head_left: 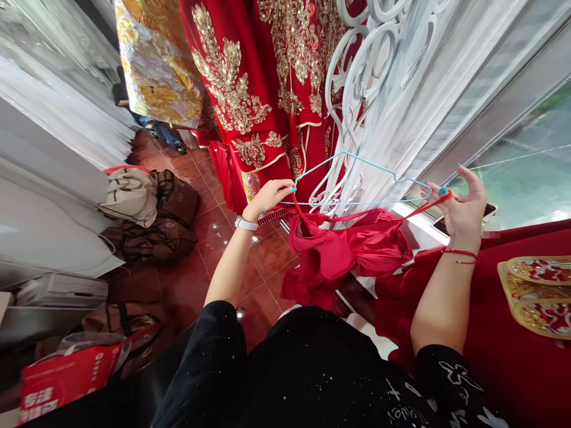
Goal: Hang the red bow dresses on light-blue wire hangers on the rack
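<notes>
Wire hanger between hands; embroidered gowns ahead, beside scrollwork rack; bags on tile floor left; slippers right.

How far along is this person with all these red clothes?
Done: the gold-embroidered red gown already hangs up. In hand: the left hand and right hand hold a light-blue wire hanger by its ends, with red satin straps. Still left: the red satin dress dangles below, apparently not yet settled on the hanger.
</notes>
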The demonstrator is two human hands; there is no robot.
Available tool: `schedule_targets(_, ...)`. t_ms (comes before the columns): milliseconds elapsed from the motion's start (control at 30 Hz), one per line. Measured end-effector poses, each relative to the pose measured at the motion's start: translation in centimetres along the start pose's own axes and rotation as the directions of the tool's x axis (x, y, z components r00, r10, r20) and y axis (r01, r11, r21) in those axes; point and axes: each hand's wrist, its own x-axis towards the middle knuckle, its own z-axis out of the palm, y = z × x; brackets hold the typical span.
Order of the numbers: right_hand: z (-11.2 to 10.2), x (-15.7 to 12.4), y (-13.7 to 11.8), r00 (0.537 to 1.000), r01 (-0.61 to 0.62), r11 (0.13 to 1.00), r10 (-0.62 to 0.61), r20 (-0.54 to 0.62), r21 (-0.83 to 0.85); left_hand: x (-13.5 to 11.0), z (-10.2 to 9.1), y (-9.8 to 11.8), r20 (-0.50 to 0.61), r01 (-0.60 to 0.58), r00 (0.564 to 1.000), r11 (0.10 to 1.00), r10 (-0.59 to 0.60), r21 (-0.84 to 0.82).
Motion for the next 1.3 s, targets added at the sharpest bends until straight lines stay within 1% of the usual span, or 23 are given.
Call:
schedule_targets(100, 1.7, 0.6, -2.8, 0.985, -0.030, 1.000, 0.029, 0.169, 0.001, 0.0, 0.1, 0.1, -0.017, 0.015, 1.000, 1.000, -0.014, 0.021)
schedule_targets(233, 4.6, 1.0, -5.7, 0.938, -0.011, 0.991, 0.055, 0.343, -0.130, -0.1, 0.4, 0.4, -0.020, 0.026, 0.999, 0.999, -0.025, 0.024)
schedule_targets(333, 6.1, 0.8, -6.7, 0.911, -0.080, 0.988, 0.127, 0.392, -0.133, -0.2, 0.7, 0.5, -0.064, 0.053, 0.997, 0.998, -0.052, 0.021)
schedule_targets(433, 6.8, 0.4, -7.0, 0.892, -0.142, 0.985, 0.172, 0.418, -0.101, -0.2, 1.1, 0.3, -0.110, 0.088, 0.990, 0.996, -0.084, 0.035)
schedule_targets(467, 6.9, 0.3, -7.1, 0.889, -0.121, 0.987, 0.157, 0.430, -0.109, -0.2, 1.3, 0.2, -0.112, 0.091, 0.990, 0.995, -0.087, 0.034)
schedule_targets(600, 7.2, 0.2, -7.6, 0.872, 0.051, 0.979, 0.052, 0.487, -0.197, 0.0, 2.2, -0.2, -0.153, 0.086, 0.985, 0.995, -0.079, 0.041)
schedule_targets(700, 7.5, -0.1, -7.6, 0.879, 0.095, 0.970, 0.023, 0.477, -0.222, 0.1, 3.0, -0.6, -0.204, 0.110, 0.975, 0.989, -0.089, 0.099)
schedule_targets(767, 7.8, -0.9, -7.2, 0.902, 0.198, 0.952, -0.084, 0.423, -0.233, 0.1, 3.4, -0.8, -0.233, 0.112, 0.970, 0.982, -0.075, 0.152)
schedule_targets(833, 8.5, -2.7, -6.3, 0.932, 0.297, 0.919, -0.219, 0.290, -0.259, 0.1, 3.7, -1.1, -0.268, 0.091, 0.963, 0.974, -0.033, 0.208)
schedule_targets(867, 9.0, -3.9, -5.6, 0.947, 0.297, 0.919, -0.250, 0.199, -0.259, 0.0, 3.8, -1.3, -0.285, 0.077, 0.958, 0.970, -0.009, 0.230)
schedule_targets(900, 9.5, -5.2, -4.8, 0.965, 0.257, 0.937, -0.234, 0.121, -0.235, -0.2, 3.9, -1.4, -0.302, 0.065, 0.953, 0.967, 0.012, 0.245)
schedule_targets(933, 10.2, -6.6, -3.7, 0.982, 0.185, 0.966, -0.173, 0.077, -0.183, -0.4, 3.9, -1.6, -0.324, 0.058, 0.946, 0.965, 0.029, 0.256)
schedule_targets(967, 10.8, -8.0, -2.6, 0.992, 0.084, 0.990, -0.072, 0.100, -0.114, -0.8, 3.9, -1.6, -0.359, 0.057, 0.932, 0.962, 0.044, 0.267)
schedule_targets(1000, 11.5, -9.3, -1.3, 0.978, -0.028, 0.998, 0.039, 0.203, -0.058, -1.3, 4.0, -1.7, -0.407, 0.063, 0.911, 0.959, 0.058, 0.278)
schedule_targets(1033, 12.2, -10.4, 0.0, 0.930, -0.141, 0.990, 0.143, 0.340, -0.033, -2.0, 4.1, -1.8, -0.463, 0.074, 0.884, 0.955, 0.071, 0.289)
schedule_targets(1067, 12.8, -11.3, 1.2, 0.855, -0.236, 0.971, 0.224, 0.467, -0.035, -2.7, 4.2, -1.8, -0.509, 0.088, 0.857, 0.951, 0.080, 0.298)
schedule_targets(1100, 13.4, -12.1, 2.3, 0.777, -0.311, 0.949, 0.283, 0.563, -0.048, -3.6, 4.4, -1.9, -0.527, 0.095, 0.846, 0.948, 0.084, 0.303)
schedule_targets(1133, 14.1, -12.6, 3.2, 0.710, -0.373, 0.926, 0.327, 0.623, -0.061, -4.5, 4.7, -1.9, -0.501, 0.088, 0.862, 0.948, 0.081, 0.305)
schedule_targets(1167, 14.8, -13.0, 4.0, 0.665, -0.423, 0.904, 0.357, 0.656, -0.063, -5.3, 5.0, -2.0, -0.423, 0.065, 0.903, 0.951, 0.073, 0.303)
schedule_targets(1200, 15.6, -13.2, 4.5, 0.640, -0.465, 0.884, 0.377, 0.670, -0.053, -6.1, 5.3, -2.2, -0.301, 0.035, 0.952, 0.955, 0.058, 0.294)
schedule_targets(1233, 16.5, -13.4, 4.8, 0.631, -0.495, 0.868, 0.384, 0.674, -0.032, -6.8, 5.6, -2.4, -0.158, 0.008, 0.987, 0.959, 0.038, 0.283)
schedule_targets(1267, 17.5, -13.6, 4.9, 0.630, -0.512, 0.859, 0.376, 0.679, -0.001, -7.3, 5.9, -2.6, -0.026, -0.008, 1.000, 0.962, 0.015, 0.274)
schedule_targets(1300, 18.7, -13.8, 4.9, 0.635, -0.516, 0.856, 0.353, 0.687, 0.037, -7.7, 6.1, -2.8, 0.069, -0.010, 0.998, 0.962, -0.010, 0.272)
